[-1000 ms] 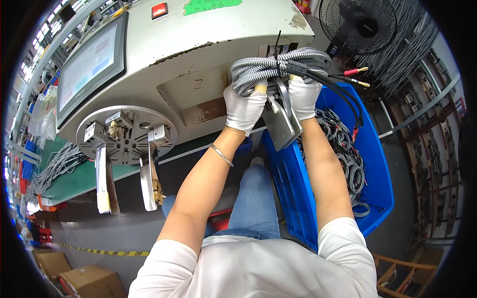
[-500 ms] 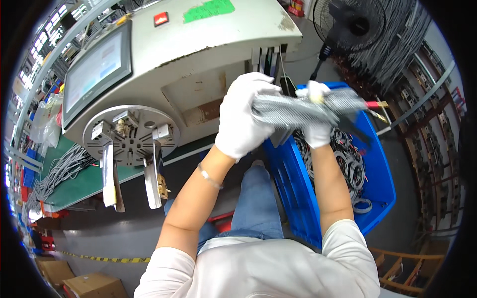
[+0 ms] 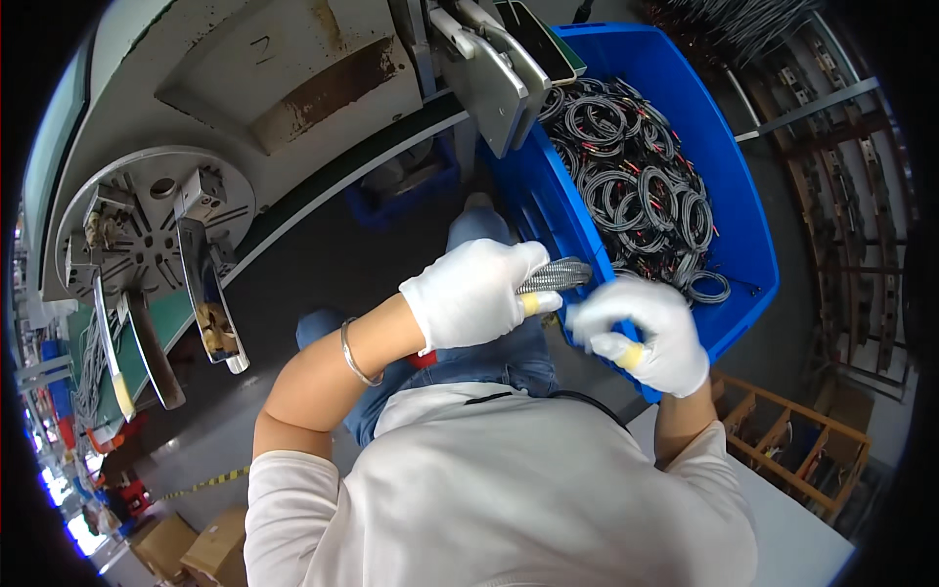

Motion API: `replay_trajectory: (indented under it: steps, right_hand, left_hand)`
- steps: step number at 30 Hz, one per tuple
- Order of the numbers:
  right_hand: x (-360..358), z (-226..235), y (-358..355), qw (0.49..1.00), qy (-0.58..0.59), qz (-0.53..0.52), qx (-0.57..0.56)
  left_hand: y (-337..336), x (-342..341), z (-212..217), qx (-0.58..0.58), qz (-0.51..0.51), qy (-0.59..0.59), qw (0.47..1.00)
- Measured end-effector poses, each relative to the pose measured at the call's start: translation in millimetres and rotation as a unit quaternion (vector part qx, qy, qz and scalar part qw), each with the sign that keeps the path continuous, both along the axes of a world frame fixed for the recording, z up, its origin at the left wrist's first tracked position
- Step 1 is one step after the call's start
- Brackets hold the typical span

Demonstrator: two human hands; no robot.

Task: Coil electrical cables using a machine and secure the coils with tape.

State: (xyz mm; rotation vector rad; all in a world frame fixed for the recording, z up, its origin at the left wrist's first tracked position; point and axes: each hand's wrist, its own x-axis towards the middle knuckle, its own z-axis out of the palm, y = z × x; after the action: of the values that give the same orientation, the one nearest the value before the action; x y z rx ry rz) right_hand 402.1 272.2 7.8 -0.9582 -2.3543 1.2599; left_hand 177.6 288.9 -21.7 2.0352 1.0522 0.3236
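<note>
My left hand (image 3: 474, 293), in a white glove, is closed around a coiled bundle of grey braided cable (image 3: 554, 276), held over my lap beside the blue bin (image 3: 729, 186). Just to its right, my gloved right hand (image 3: 641, 333) has its fingers curled at the end of the same bundle, by the bin's near wall. Both hands have yellow tape on a fingertip. Several coiled grey cables with red ends (image 3: 631, 186) lie inside the bin.
A grey machine (image 3: 284, 78) with a round slotted winding disc (image 3: 147, 235) stands to the left and front. Metal brackets (image 3: 494, 68) jut over the bin's edge. A wooden rack (image 3: 792, 440) sits at lower right; cardboard boxes (image 3: 186, 548) lie on the floor.
Both hands have come down from the machine's top to my lap with the cable bundle. My view has tilted downward, so the bin and my knees now fill the middle.
</note>
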Motion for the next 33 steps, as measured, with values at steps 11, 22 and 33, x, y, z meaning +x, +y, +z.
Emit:
replay_trajectory:
  steps: [11,22,33]
  right_hand:
    - [-11.3,-34.0,28.1,0.978,-0.004,-0.133,-0.159]
    - [-17.7,-41.8,41.2,0.988,0.025,-0.149,-0.033]
    - [-7.5,-48.5,39.4,0.964,0.083,-0.25,-0.043]
  left_hand:
    - [-8.9,-32.4,-12.2,-0.114,0.07,-0.068,0.989]
    - [3.0,-28.1,-28.7,-0.139,0.059,-0.24,0.959]
    - [-14.7,-2.3,-15.6,-0.194,0.205,-0.315,0.906]
